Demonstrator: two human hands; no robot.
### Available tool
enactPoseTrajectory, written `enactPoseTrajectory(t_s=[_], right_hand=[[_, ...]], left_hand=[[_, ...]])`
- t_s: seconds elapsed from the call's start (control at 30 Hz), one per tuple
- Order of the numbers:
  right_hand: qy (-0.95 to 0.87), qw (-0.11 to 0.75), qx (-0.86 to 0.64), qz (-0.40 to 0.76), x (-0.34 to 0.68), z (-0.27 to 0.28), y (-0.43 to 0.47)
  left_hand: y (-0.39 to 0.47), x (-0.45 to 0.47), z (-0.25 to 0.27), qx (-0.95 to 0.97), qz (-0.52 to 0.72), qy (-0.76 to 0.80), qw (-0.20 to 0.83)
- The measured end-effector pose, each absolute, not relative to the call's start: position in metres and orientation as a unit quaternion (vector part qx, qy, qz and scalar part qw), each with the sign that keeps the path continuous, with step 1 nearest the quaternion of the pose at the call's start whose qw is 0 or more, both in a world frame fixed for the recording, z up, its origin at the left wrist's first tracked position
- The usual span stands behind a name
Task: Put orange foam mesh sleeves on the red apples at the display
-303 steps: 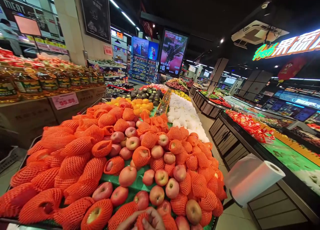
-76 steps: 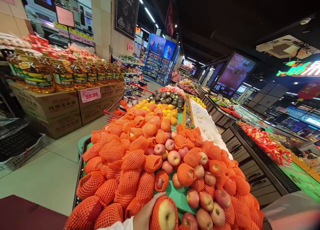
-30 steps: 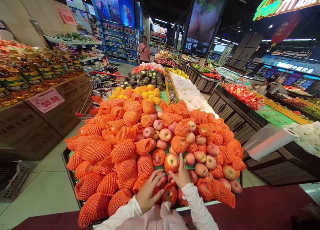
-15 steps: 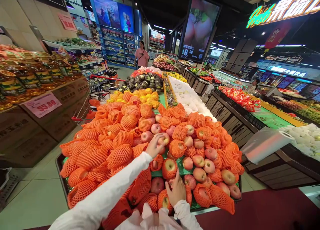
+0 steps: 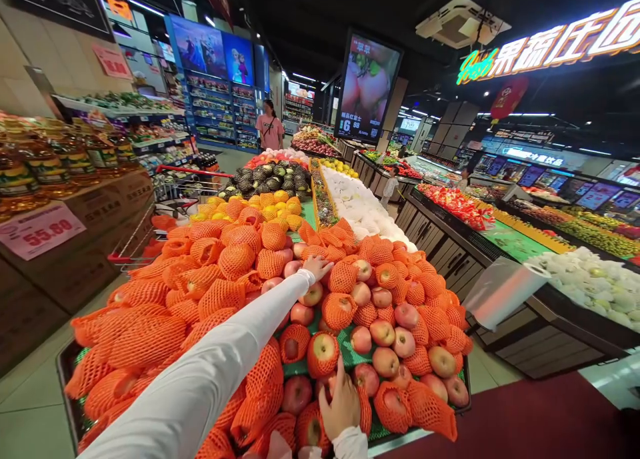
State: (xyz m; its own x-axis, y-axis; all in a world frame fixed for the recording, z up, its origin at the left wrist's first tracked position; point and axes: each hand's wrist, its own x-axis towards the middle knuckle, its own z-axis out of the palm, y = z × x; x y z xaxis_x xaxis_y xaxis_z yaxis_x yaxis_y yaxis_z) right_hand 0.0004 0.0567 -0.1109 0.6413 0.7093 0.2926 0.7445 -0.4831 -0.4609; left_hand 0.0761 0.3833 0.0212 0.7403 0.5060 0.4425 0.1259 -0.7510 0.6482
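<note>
A wide heap of red-yellow apples (image 5: 361, 339) fills the stand, many wrapped in orange foam nets (image 5: 235, 262). My left hand (image 5: 318, 266) stretches out over the middle of the heap, palm down, fingers extended beside a netted apple (image 5: 343, 276). A bare apple (image 5: 313, 294) sits just below its wrist. Near the front, my right hand (image 5: 341, 404) rests on the fruit with thumb and index finger spread. Its index fingertip is close to an apple in a pulled-down net (image 5: 323, 354). Another apple (image 5: 327, 383) lies partly hidden behind that hand.
Yellow-netted fruit (image 5: 273, 209), dark-netted fruit (image 5: 273, 179) and white-wrapped fruit (image 5: 357, 202) lie behind the apples. A shopping cart (image 5: 133, 246) stands to the left, near oil bottles (image 5: 47, 162). A plastic bag roll (image 5: 507, 289) is at the right. A person (image 5: 271, 127) stands farther back.
My left hand has moved farther forward, off the bare apple it was over, toward the netted ones. My right hand stays at the front apples. The view has turned slightly right.
</note>
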Motion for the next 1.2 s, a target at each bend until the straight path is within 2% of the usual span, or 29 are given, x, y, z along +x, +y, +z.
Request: enactPoseTrajectory(t_s=[0.23,0.43,0.53,0.6,0.7,0.8,0.9,1.03,1.2], right_hand=[[-0.419,0.276,-0.865,-0.016,-0.001,-0.107,0.057],[-0.419,0.301,-0.857,0.024,0.002,-0.111,0.057],[-0.402,0.365,-0.839,0.042,0.003,-0.103,0.053],[-0.357,0.445,-0.819,0.066,0.0,-0.091,0.051],[-0.264,0.584,-0.737,0.213,-0.009,-0.068,0.05],[-0.212,0.653,-0.622,0.376,-0.018,-0.047,0.057],[-0.181,0.713,-0.549,0.397,-0.022,-0.032,0.062],[-0.164,0.731,-0.53,0.397,-0.024,-0.021,0.058],[-0.184,0.724,-0.492,0.447,-0.043,-0.008,0.054]], left_hand=[[0.375,0.032,0.025,0.805,0.357,0.262,0.395],[0.344,-0.044,0.035,0.754,0.383,0.232,0.48],[0.312,-0.084,0.041,0.715,0.381,0.188,0.555],[0.284,-0.108,0.039,0.714,0.355,0.155,0.583],[0.24,-0.136,0.028,0.73,0.297,0.079,0.61],[0.208,-0.151,0.018,0.734,0.275,0.016,0.621],[0.192,-0.157,0.012,0.739,0.23,0.011,0.633],[0.182,-0.16,0.003,0.7,0.163,0.05,0.694],[0.166,-0.16,-0.012,0.637,0.195,0.149,0.731]])
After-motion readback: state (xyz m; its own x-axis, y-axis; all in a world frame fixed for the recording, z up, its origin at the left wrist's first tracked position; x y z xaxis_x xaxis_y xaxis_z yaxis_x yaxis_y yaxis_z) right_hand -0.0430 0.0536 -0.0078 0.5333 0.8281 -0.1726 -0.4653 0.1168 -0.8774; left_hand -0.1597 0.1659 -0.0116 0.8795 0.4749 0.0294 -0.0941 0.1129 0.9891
